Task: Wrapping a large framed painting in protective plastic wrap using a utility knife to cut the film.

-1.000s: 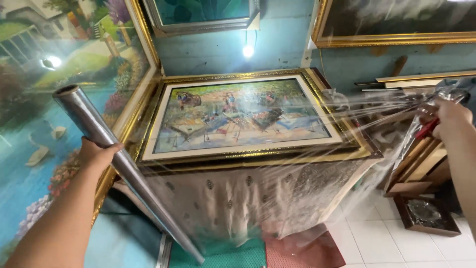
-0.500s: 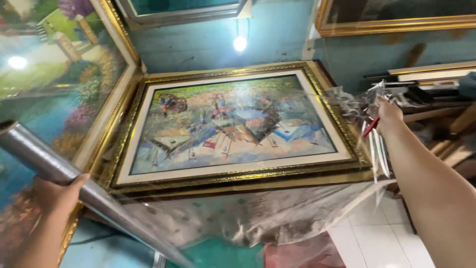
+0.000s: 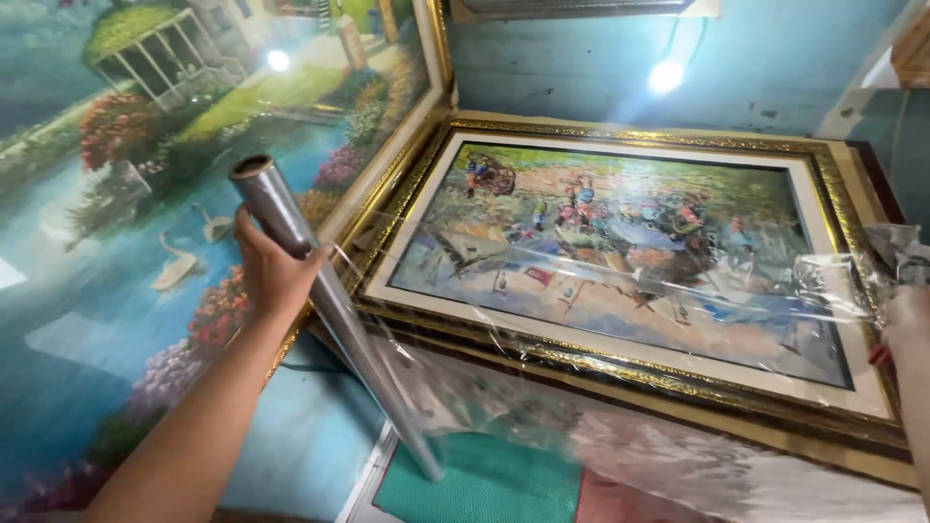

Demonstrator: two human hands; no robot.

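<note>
At far left, a big garden mural [image 3: 145,194] w/ swans is leant against the wall, just left of the framed painting [image 3: 620,271]. The left hand [image 3: 271,271] is wrapped round a grey roll of clear film [image 3: 320,291], fingers curled shut on the tube near its upper end; the roll is tilted, top end up and left of the painting's left edge, lower end down past the frame's front-left corner. From the roll, a sheet of film [image 3: 601,291] is stretched rightward across the painting, so the canvas and gold frame [image 3: 630,373] are seen through a shiny layer. Wrapping is judged partly done: the face is covered, film hangs loose below the frame's front edge, and the roll is not yet cut free. At the painting's right edge, the right hand [image 3: 906,320] is only partly in view against bunched film; grip can't be told, tho something red [image 3: 879,354] is glimpsed beside it.
</note>
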